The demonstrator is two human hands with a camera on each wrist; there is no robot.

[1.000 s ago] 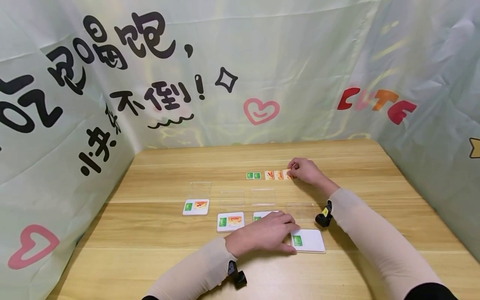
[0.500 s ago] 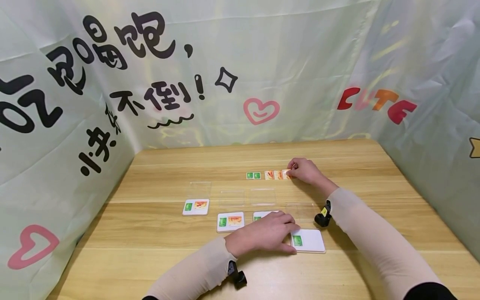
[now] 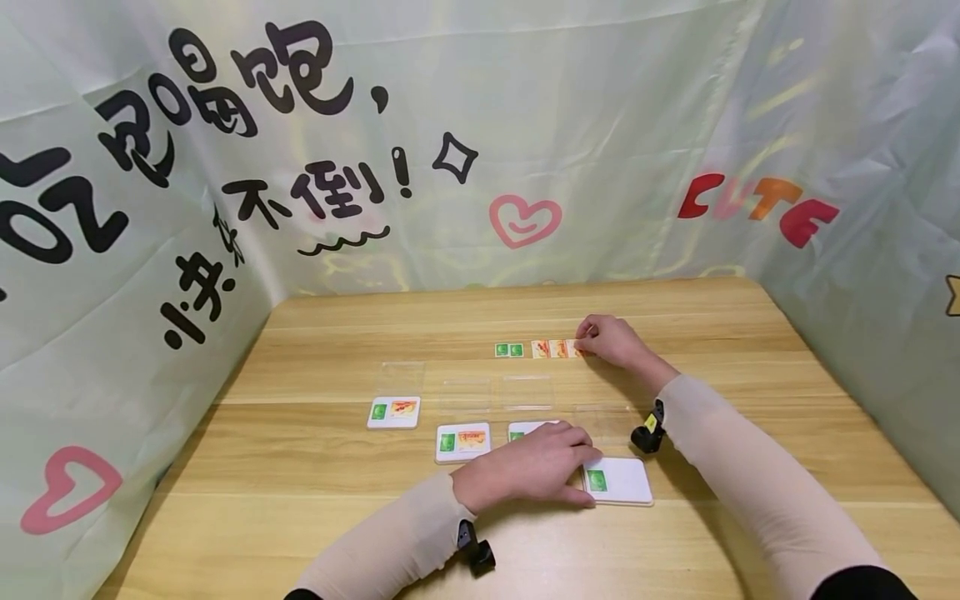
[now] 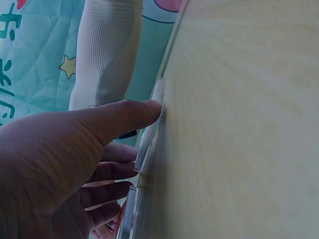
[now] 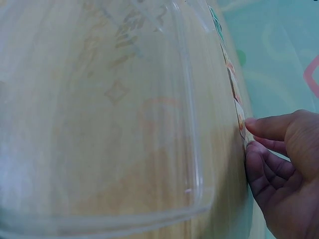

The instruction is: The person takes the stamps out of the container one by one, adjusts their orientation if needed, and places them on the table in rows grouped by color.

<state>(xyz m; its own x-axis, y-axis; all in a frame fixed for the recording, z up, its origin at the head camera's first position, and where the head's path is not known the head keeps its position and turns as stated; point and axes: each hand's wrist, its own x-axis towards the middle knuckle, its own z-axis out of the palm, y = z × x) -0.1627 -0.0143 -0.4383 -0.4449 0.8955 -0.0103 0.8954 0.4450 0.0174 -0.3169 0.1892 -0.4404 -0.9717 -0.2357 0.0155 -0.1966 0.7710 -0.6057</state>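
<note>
In the head view, my left hand point(image 3: 528, 468) lies at the left end of a white card in a clear plastic case point(image 3: 622, 481), which bears one green sticker point(image 3: 597, 480). Seen from the left wrist, the thumb touches the near side of this case point(image 4: 151, 132) and fingertips touch its other side. Farther back, my right hand point(image 3: 611, 340) pinches the last of several orange-printed stickers point(image 3: 557, 349) lined up on the table. In the right wrist view its thumb and index finger meet at the end of the sticker row point(image 5: 239, 117); the fingertips partly hide that sticker.
Two green stickers point(image 3: 509, 350) lie left of the orange ones. White cards with green and orange pictures stand at left point(image 3: 393, 412) and centre point(image 3: 462, 442); another is partly under my left hand. Clear plastic lids point(image 3: 527, 392) lie behind them. Cloth point(image 3: 600, 125) walls the table.
Both hands keep their places at the white card and the sticker row. Only the head view has shifted very slightly.
</note>
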